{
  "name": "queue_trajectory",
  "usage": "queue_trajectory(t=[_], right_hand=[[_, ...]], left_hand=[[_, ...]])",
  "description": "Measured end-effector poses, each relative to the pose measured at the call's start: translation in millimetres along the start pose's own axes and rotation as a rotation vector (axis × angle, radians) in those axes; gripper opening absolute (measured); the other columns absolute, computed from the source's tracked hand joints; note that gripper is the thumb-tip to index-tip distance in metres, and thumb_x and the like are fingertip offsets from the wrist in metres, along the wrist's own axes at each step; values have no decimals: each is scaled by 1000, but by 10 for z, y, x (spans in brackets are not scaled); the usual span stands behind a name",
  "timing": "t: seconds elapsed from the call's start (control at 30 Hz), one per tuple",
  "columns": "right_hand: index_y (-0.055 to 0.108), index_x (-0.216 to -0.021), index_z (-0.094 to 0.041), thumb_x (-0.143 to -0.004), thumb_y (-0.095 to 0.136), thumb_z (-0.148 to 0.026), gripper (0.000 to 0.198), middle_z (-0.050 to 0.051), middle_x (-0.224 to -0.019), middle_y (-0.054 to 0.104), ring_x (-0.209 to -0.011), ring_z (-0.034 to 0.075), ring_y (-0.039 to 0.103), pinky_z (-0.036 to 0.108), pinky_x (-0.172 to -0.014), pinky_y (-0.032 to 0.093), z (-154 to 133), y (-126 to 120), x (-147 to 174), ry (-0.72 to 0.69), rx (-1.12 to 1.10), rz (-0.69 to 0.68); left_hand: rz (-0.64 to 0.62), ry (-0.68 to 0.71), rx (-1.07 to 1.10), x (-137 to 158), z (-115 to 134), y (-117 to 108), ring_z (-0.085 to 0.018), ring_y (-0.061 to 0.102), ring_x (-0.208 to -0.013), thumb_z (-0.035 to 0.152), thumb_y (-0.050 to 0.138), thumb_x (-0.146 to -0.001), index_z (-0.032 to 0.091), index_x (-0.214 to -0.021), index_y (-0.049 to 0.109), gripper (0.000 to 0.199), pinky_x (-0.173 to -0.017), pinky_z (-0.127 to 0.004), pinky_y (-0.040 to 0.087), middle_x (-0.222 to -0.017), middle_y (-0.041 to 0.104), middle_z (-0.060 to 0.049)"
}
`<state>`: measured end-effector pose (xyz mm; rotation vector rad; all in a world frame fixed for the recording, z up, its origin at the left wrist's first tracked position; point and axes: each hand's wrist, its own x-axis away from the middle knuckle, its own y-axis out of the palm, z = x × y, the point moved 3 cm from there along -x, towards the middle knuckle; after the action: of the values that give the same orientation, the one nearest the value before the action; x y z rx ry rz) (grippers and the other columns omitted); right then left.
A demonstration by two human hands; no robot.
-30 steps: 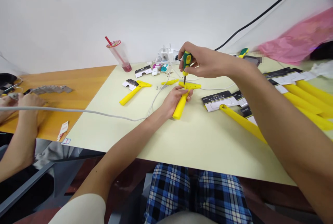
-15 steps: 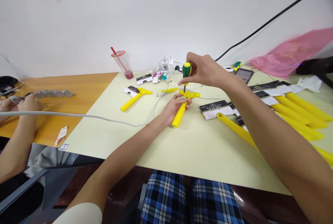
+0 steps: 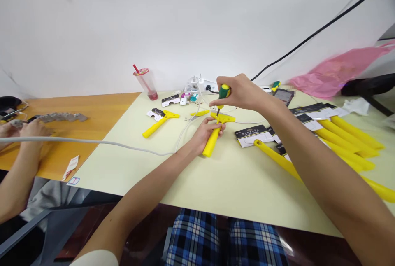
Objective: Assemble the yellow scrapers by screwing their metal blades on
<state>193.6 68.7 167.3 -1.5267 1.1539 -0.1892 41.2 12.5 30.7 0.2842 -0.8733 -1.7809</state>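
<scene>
My left hand [image 3: 205,135] is closed around a yellow T-shaped scraper [image 3: 211,142] and keeps it on the table. Above it, my right hand [image 3: 237,92] grips the green and yellow handle of a screwdriver [image 3: 224,91], whose shaft points down and meets the scraper's head. The screwdriver leans a little to the right at its top. Left of my hands lies a second yellow scraper [image 3: 159,124] beside a black and white card [image 3: 156,113]. A small yellow piece [image 3: 200,113] and several tiny metal bits lie just behind my left hand.
Several yellow scrapers [image 3: 348,134] with black and white cards lie at the right. A cup with a straw [image 3: 147,85] stands at the back left, near a power strip [image 3: 197,84]. A white cable [image 3: 123,146] crosses the left side, where another person's hands [image 3: 33,128] work.
The view has shifted slightly. The screwdriver handle now tilts more to the right, and my right hand has turned with it. My left hand keeps its hold on the scraper.
</scene>
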Motion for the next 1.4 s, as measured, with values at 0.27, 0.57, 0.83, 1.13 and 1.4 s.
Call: queue_trajectory(t=[0.27,0.57,0.83,1.13,1.4], right_hand=[[65,-106,-27,-99,69,-68,42,4,-79,70,-81,26,66,38,-73,44,-307,-296,80,-35,28,183],[64,-104,-24,-97,72,-69,46,2,-80,74,-71,21,74,31,-65,46,-602,-302,149,4,-309,-124],[60,-99,-23,-101,70,-45,24,3,-82,73,-71,20,67,31,-67,40,-474,128,79,-16,-294,-309],[62,-103,-22,-102,65,-38,17,6,-93,71,-79,21,57,32,-72,35,-256,315,56,25,-147,-297],[62,-100,-21,-100,66,-39,18,5,-91,69,-78,20,56,31,-71,33,-195,414,44,18,-150,-306]], left_hand=[[82,199,37,-124,225,-129,-16,75,-86,0,84,-71,24,-111,48,59,-57,-18,42,-105,71,-5],[20,338,199,-138,945,-545,-8,69,-84,-2,72,-80,25,-116,59,47,-55,-13,41,-120,72,-6],[58,378,153,-67,1014,-655,-6,67,-81,-1,73,-80,26,-109,59,42,-58,-11,43,-114,69,-3],[51,346,158,-106,935,-645,-7,67,-80,-3,73,-79,26,-113,59,46,-58,-13,43,-107,67,-1],[65,347,79,-93,908,-603,-7,67,-78,1,77,-76,28,-117,59,53,-58,-13,44,-107,68,0]])
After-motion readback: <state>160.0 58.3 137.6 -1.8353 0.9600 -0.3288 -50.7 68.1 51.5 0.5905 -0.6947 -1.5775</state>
